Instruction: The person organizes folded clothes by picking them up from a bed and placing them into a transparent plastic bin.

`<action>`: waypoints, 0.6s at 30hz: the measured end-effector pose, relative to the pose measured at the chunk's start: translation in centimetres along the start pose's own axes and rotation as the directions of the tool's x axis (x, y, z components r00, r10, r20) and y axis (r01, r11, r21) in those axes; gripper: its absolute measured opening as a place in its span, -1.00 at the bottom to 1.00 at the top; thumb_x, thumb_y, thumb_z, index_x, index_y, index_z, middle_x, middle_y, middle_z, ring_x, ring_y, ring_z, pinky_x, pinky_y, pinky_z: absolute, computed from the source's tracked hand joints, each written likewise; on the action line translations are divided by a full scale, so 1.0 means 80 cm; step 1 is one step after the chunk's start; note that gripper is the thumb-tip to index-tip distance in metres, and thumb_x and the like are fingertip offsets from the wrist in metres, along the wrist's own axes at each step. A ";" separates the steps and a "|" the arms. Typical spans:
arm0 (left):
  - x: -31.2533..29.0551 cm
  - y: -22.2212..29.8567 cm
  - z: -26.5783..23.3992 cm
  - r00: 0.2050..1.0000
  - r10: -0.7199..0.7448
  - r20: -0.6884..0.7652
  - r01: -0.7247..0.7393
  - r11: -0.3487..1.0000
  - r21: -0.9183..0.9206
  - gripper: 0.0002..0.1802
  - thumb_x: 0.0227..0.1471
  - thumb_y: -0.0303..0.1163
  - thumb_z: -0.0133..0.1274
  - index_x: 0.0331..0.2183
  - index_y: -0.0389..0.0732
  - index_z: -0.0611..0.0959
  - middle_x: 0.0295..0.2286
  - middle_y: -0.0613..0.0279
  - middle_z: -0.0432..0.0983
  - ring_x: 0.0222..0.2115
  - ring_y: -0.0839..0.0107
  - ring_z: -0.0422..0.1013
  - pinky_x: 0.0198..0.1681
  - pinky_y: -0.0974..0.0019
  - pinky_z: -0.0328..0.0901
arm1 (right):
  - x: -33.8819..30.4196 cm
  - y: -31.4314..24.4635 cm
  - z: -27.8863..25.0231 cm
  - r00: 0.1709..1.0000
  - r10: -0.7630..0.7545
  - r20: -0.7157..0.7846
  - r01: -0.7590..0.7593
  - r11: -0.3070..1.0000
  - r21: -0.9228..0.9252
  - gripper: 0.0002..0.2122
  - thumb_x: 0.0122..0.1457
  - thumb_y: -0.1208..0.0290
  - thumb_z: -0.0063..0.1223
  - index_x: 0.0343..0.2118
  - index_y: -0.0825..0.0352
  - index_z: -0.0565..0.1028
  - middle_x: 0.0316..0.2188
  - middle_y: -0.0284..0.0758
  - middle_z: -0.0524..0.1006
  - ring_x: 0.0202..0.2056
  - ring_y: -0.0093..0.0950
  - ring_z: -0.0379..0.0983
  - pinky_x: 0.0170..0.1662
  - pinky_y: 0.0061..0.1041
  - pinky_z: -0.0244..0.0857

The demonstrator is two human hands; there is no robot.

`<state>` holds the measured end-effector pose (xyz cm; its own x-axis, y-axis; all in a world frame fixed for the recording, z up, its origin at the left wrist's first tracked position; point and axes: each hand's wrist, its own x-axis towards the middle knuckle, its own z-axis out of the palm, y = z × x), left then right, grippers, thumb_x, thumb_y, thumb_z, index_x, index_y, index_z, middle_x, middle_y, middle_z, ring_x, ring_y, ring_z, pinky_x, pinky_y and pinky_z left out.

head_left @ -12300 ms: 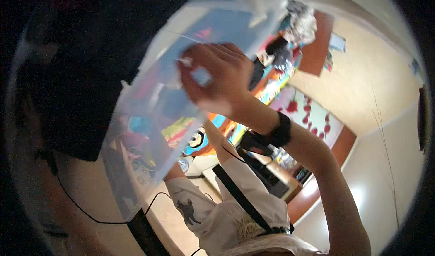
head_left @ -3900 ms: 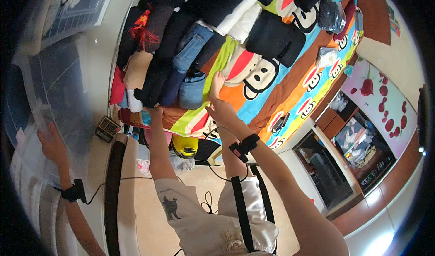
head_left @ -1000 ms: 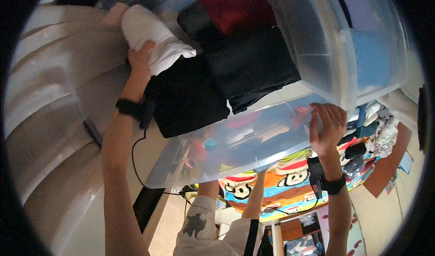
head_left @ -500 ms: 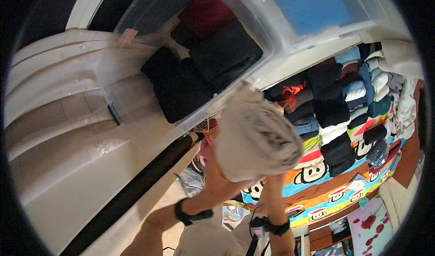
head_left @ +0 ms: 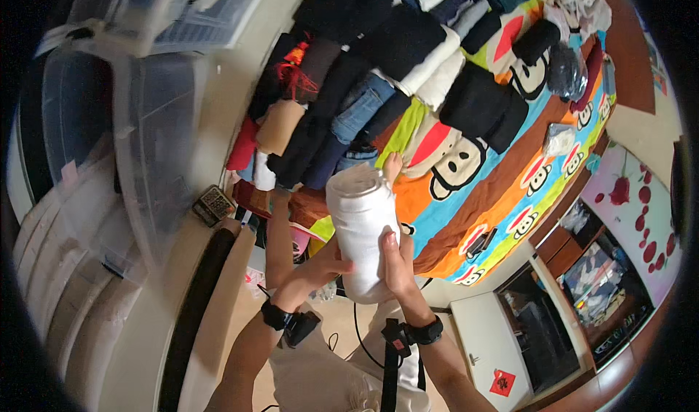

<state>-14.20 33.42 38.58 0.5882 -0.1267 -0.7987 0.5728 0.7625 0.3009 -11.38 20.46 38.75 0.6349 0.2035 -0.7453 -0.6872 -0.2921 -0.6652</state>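
Observation:
A thick white rolled cloth (head_left: 362, 241), perhaps a garment, stands nearly upright between my two hands, its coiled layers showing at the top end. My left hand (head_left: 320, 270) is closed against its left side, low down. On the other side, my right hand (head_left: 398, 263) wraps round it, thumb pointing up along the cloth. Black bands sit on both wrists. Beyond the roll, a bed with a colourful monkey-print blanket (head_left: 455, 166) carries several rows of rolled clothes, among them blue jeans (head_left: 362, 107), black rolls (head_left: 484, 110) and a tan roll (head_left: 280, 126).
Clear plastic bins (head_left: 156, 142) stand at the left beside a pale padded surface (head_left: 87, 288). A small dark gridded object (head_left: 213, 205) lies near a long black bar (head_left: 200, 310). A white cabinet (head_left: 484, 332) and open shelves (head_left: 604, 295) are at the right.
My view has swung right, from the open bin with dark clothes toward the bed. The roll, earlier tilted and shadowed near the bin's edge, is now upright before me, still in both hands.

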 end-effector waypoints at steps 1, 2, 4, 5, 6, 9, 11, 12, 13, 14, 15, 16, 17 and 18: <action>0.005 0.006 0.006 0.999 -0.049 -0.013 0.050 0.998 0.030 0.15 -0.53 -0.07 0.35 0.05 -0.24 0.08 -0.16 0.17 0.28 -0.12 0.36 0.24 -0.06 0.33 0.15 | 0.016 0.023 -0.016 1.000 0.008 0.014 -0.009 0.998 0.064 -0.56 0.14 0.09 -0.21 -0.37 0.50 0.41 -0.60 -0.42 0.40 -0.52 -0.65 0.25 -0.45 -0.63 0.16; 0.007 0.009 0.009 0.996 -0.086 -0.033 0.088 0.994 0.058 0.16 -0.55 0.00 0.35 0.04 -0.26 0.10 -0.22 0.17 0.34 -0.17 0.39 0.28 -0.10 0.37 0.16 | 0.020 0.032 -0.012 0.999 0.030 -0.031 -0.025 0.990 0.137 -0.53 0.14 0.05 -0.25 -0.34 0.50 0.40 -0.57 -0.42 0.41 -0.50 -0.64 0.25 -0.45 -0.63 0.16; 0.039 -0.037 -0.019 0.990 -0.137 0.027 0.134 0.986 0.096 0.16 -0.56 0.03 0.34 0.03 -0.27 0.13 -0.21 0.16 0.36 -0.18 0.40 0.28 -0.08 0.37 0.14 | 0.042 0.063 -0.028 0.996 0.085 0.024 -0.088 0.958 0.273 -0.40 0.13 -0.07 -0.36 -0.10 0.50 0.25 -0.24 -0.26 0.34 -0.21 -0.48 0.24 -0.17 -0.54 0.12; 0.064 -0.080 -0.051 0.981 -0.158 0.109 0.146 0.983 0.107 0.13 -0.54 -0.01 0.33 0.04 -0.27 0.14 -0.14 0.15 0.32 -0.13 0.39 0.24 -0.04 0.33 0.10 | 0.053 0.078 -0.038 0.992 0.112 0.049 -0.122 0.931 0.343 -0.32 0.12 -0.14 -0.42 0.01 0.50 0.18 -0.07 -0.18 0.30 -0.06 -0.40 0.23 -0.02 -0.49 0.10; 0.079 -0.086 -0.040 0.980 -0.173 0.094 0.163 0.981 0.105 0.09 -0.51 -0.10 0.32 0.04 -0.26 0.14 -0.11 0.16 0.29 -0.09 0.38 0.20 0.00 0.30 0.06 | 0.070 0.103 -0.055 0.988 0.138 0.075 -0.157 0.893 0.421 -0.34 0.14 -0.13 -0.47 0.07 0.42 0.09 0.00 -0.20 0.23 0.00 -0.39 0.18 0.04 -0.45 0.04; 0.145 -0.106 -0.028 0.985 -0.089 0.149 0.066 0.986 0.151 0.02 -0.42 -0.24 0.26 0.06 -0.25 0.08 -0.05 0.13 0.19 -0.03 0.35 0.13 0.05 0.32 0.01 | 0.119 0.139 -0.081 0.964 0.252 0.083 -0.254 0.784 0.566 -0.32 0.12 -0.19 -0.59 0.13 0.32 0.01 0.07 -0.21 0.16 0.05 -0.35 0.14 0.10 -0.42 0.00; 0.199 -0.130 -0.017 0.991 -0.052 0.123 0.029 0.983 0.179 0.08 -0.49 -0.28 0.28 0.07 -0.26 0.05 -0.03 0.09 0.16 0.00 0.31 0.10 0.07 0.33 -0.02 | 0.164 0.172 -0.107 0.980 0.118 -0.160 -0.033 0.889 0.456 -0.36 0.17 -0.13 -0.65 0.12 0.32 0.02 0.03 -0.18 0.19 0.02 -0.35 0.16 0.07 -0.42 0.04; 0.221 -0.142 -0.015 0.998 -0.011 0.060 -0.005 0.966 0.260 0.13 -0.57 -0.29 0.30 0.07 -0.27 0.05 -0.04 0.08 0.16 -0.01 0.30 0.09 0.07 0.33 -0.02 | 0.187 0.205 -0.124 0.962 -0.027 -0.271 0.110 0.949 0.295 -0.41 0.20 -0.06 -0.64 0.10 0.34 0.06 0.00 -0.16 0.21 -0.01 -0.35 0.18 0.05 -0.43 0.04; 0.242 -0.144 -0.002 0.997 0.028 0.076 -0.044 0.976 0.215 0.18 -0.62 -0.27 0.32 0.06 -0.28 0.04 -0.04 0.07 0.13 0.00 0.27 0.08 0.07 0.30 -0.02 | 0.206 0.225 -0.146 0.922 -0.068 -0.382 0.108 0.990 0.085 -0.43 0.21 -0.03 -0.63 0.07 0.37 0.10 -0.02 -0.15 0.22 -0.04 -0.35 0.19 0.03 -0.41 0.06; 0.269 -0.165 -0.017 0.993 0.075 0.087 -0.099 0.943 0.319 0.19 -0.64 -0.26 0.32 0.06 -0.29 0.04 -0.03 0.06 0.12 0.01 0.25 0.07 0.08 0.29 -0.03 | 0.223 0.243 -0.151 0.902 -0.108 -0.418 0.116 0.993 -0.007 -0.43 0.21 -0.03 -0.63 0.07 0.38 0.11 -0.02 -0.16 0.23 -0.04 -0.34 0.19 0.03 -0.40 0.06; 0.291 -0.181 -0.025 0.993 0.072 0.093 -0.099 0.936 0.337 0.20 -0.65 -0.26 0.32 0.06 -0.30 0.04 -0.03 0.04 0.10 0.02 0.23 0.06 0.08 0.28 -0.03 | 0.239 0.261 -0.158 0.876 -0.156 -0.456 0.118 0.987 -0.111 -0.43 0.21 -0.03 -0.63 0.06 0.40 0.12 -0.02 -0.16 0.23 -0.04 -0.33 0.19 0.03 -0.40 0.06; 0.312 -0.192 -0.031 0.992 0.073 0.102 -0.104 0.930 0.351 0.20 -0.66 -0.25 0.31 0.07 -0.30 0.03 -0.02 0.03 0.09 0.03 0.22 0.04 0.08 0.26 -0.04 | 0.253 0.248 -0.160 0.924 0.005 -0.381 0.012 0.999 0.043 -0.41 0.20 -0.06 -0.61 0.07 0.39 0.10 -0.01 -0.17 0.22 -0.03 -0.32 0.18 0.04 -0.40 0.05; 0.319 -0.189 -0.036 0.997 0.024 0.079 -0.047 0.951 0.307 0.20 -0.66 -0.26 0.31 0.07 -0.30 0.03 -0.01 0.01 0.07 0.04 0.20 0.03 0.09 0.25 -0.04 | 0.264 0.236 -0.155 0.947 0.173 -0.271 -0.119 0.972 0.203 -0.38 0.18 -0.08 -0.58 0.08 0.39 0.08 0.00 -0.18 0.22 -0.02 -0.31 0.17 0.04 -0.40 0.04; 0.334 -0.191 -0.040 0.999 0.021 0.042 -0.033 0.949 0.314 0.19 -0.64 -0.27 0.30 0.07 -0.31 0.03 -0.02 -0.01 0.11 0.02 0.19 0.06 0.08 0.26 -0.03 | 0.279 0.238 -0.160 0.940 0.245 -0.237 -0.179 0.946 0.269 -0.33 0.14 -0.17 -0.53 0.11 0.36 0.05 0.02 -0.21 0.21 0.00 -0.31 0.16 0.05 -0.41 0.02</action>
<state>-9.11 20.41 10.95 0.6238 -0.1369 -0.7695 0.7029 0.5287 0.4758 -5.78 7.46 10.00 0.5123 -0.1015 -0.8528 -0.8588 -0.0610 -0.5086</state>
